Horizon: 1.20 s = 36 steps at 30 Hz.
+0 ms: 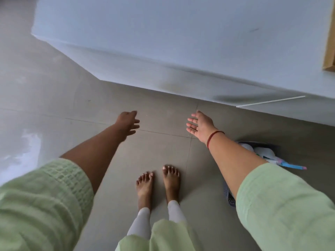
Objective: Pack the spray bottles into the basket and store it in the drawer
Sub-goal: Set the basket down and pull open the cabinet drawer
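I look straight down at the floor. My left hand (128,122) and my right hand (200,125) both reach forward above the tiles with fingers spread and nothing in them. A dark basket (230,197) stands on the floor at the right, mostly hidden behind my right forearm. White spray bottles (263,152) with blue and pink parts lie in it. The white cabinet front (181,42) rises just ahead of both hands; a thin seam at its lower right marks a panel edge.
My bare feet (157,183) stand on grey floor tiles (108,151) between the arms. A brown cardboard edge (329,51) shows at the far right. Bright glare lies on the floor at the left.
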Motion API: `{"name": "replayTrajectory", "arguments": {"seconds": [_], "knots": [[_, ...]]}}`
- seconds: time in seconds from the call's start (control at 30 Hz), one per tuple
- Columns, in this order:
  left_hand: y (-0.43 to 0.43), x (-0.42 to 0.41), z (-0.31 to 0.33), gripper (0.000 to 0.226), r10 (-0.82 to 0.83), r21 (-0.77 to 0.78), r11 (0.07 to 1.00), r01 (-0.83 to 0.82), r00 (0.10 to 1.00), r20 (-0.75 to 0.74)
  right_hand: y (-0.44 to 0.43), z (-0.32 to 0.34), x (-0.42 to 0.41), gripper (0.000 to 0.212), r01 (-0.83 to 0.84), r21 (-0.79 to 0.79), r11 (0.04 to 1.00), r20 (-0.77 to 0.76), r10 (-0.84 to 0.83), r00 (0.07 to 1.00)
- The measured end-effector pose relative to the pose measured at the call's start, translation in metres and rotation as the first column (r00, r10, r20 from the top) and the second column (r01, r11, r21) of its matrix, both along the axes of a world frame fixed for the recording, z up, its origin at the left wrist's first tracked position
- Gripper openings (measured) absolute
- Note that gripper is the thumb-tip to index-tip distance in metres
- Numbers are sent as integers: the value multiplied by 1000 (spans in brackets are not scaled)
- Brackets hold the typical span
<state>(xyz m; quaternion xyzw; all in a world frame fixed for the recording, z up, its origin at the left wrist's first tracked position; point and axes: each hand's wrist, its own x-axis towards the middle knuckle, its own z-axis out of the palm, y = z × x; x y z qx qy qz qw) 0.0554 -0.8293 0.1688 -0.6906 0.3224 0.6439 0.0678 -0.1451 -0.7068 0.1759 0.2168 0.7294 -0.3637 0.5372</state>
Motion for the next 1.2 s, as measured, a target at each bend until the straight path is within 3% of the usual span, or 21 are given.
{"name": "replayTrajectory", "arguments": {"seconds": [0.1, 0.17, 0.3, 0.37, 0.43, 0.47, 0.5, 0.53, 0.57, 0.6, 0.63, 0.67, 0.7, 0.83, 0.87, 1.0, 1.07, 1.2], "knots": [[-14, -9, -45, 45, 135, 21, 991, -135, 990, -28, -13, -44, 1, 46, 86, -4, 996, 10, -86, 996], [-27, -24, -71, 50, 284, 35, 959, -282, 954, -94, -22, -74, -6, 51, 251, -57, 966, 43, -249, 968], [-43, -56, -110, 63, 661, 142, 750, -646, 725, -196, -35, -127, -29, 58, 700, -229, 676, 164, -682, 712], [-55, -72, -120, 67, 771, 162, 633, -757, 600, -211, -45, -143, -41, 58, 764, -273, 585, 179, -749, 638], [-63, -85, -115, 70, 799, 228, 589, -775, 518, -305, -54, -154, -50, 51, 799, -316, 512, 198, -788, 583], [-57, -87, -121, 66, 786, 181, 608, -773, 553, -277, -58, -156, -54, 46, 819, -328, 472, 218, -805, 551], [-37, -79, -134, 52, 723, 158, 687, -710, 644, -250, -60, -157, -56, 42, 833, -342, 434, 237, -819, 523], [-5, -48, -140, 29, 568, 211, 818, -535, 811, -141, -60, -158, -57, 41, 839, -357, 410, 246, -826, 508], [49, -7, -146, 22, 327, 204, 930, -307, 942, -73, -59, -158, -57, 40, 842, -372, 392, 254, -829, 498], [108, 22, -154, 34, -92, 72, 994, 88, 995, 48, -58, -157, -56, 39, 839, -382, 388, 259, -827, 500], [157, 48, -162, 44, -403, 111, 914, 390, 901, 160, -56, -155, -55, 39, 836, -392, 383, 266, -823, 502], [189, 74, -171, 48, -526, 138, 850, 509, 833, 170, -55, -153, -55, 39, 836, -396, 380, 273, -821, 502], [200, 83, -178, 49, -576, 66, 813, 578, 783, 233, -55, -150, -54, 39, 840, -391, 376, 287, -817, 499], [175, 77, -168, 49, -475, -8, 867, 497, 833, 285, -52, -138, -57, 36, 826, -365, 430, 302, -784, 542], [180, 78, -171, 49, -387, -34, 913, 408, 887, 252, -50, -134, -58, 35, 814, -348, 465, 304, -765, 568], [185, 80, -164, 49, -545, 22, 830, 557, 802, 246, -29, -126, -47, 32, 798, -303, 521, 328, -729, 601], [185, 74, -165, 48, -518, -18, 843, 538, 820, 244, -18, -125, -40, 29, 798, -283, 532, 339, -723, 602], [209, 61, -153, 47, -647, -84, 722, 687, 713, 270, 18, -121, -13, 26, 834, -207, 511, 362, -752, 551]]}}
